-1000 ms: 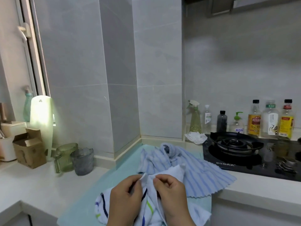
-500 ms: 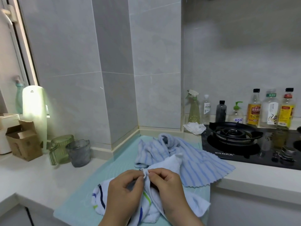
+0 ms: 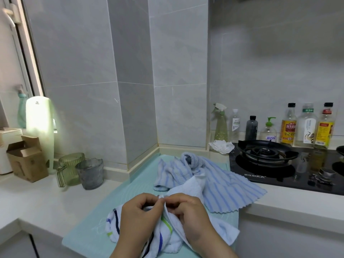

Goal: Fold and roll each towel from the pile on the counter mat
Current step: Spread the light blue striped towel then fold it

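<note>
Both hands met at the front of the teal counter mat. Left hand and right hand each pinched the same raised corner of a white towel with navy, blue and green stripes; fingertips nearly touching. Rest of that towel lay bunched on the mat under the hands. Blue striped towel sat crumpled just behind, its edge hanging past the mat toward the gas hob.
</note>
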Tool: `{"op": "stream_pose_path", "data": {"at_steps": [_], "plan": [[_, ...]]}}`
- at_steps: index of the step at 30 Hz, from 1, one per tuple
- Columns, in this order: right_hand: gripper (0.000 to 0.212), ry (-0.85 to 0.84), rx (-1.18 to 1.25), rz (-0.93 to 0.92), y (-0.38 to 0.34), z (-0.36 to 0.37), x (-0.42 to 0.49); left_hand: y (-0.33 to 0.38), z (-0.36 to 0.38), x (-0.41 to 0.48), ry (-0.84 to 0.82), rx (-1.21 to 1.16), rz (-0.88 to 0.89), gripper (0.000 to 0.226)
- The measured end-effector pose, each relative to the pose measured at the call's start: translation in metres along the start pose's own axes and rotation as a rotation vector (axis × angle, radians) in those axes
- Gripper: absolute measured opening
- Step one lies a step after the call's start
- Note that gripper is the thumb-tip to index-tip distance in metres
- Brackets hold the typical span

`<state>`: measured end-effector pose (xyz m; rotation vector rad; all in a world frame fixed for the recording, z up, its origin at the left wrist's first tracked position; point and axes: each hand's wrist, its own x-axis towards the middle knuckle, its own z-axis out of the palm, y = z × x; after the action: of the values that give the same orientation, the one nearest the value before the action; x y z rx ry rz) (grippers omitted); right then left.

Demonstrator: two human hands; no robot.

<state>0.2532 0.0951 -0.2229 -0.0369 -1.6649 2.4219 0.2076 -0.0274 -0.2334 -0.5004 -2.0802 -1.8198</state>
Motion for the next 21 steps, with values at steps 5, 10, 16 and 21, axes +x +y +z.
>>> {"op": "stream_pose_path", "data": {"at_steps": [5, 10, 16, 21], "plan": [[0.051, -0.018, 0.004, 0.031, -0.003, 0.000, -0.002, 0.000, 0.000, 0.001, -0.015, -0.068, -0.032, 0.018], [0.057, -0.016, -0.062, 0.016, 0.000, 0.001, 0.001, -0.002, -0.002, 0.003, -0.004, -0.063, -0.028, 0.018], [0.054, -0.054, 0.083, 0.046, -0.003, 0.002, -0.002, -0.002, -0.003, 0.003, -0.031, -0.100, -0.017, 0.017], [0.026, 0.072, 0.171, -0.007, -0.008, 0.008, -0.006, -0.003, -0.006, 0.004, -0.045, -0.078, -0.039, 0.028]]}}
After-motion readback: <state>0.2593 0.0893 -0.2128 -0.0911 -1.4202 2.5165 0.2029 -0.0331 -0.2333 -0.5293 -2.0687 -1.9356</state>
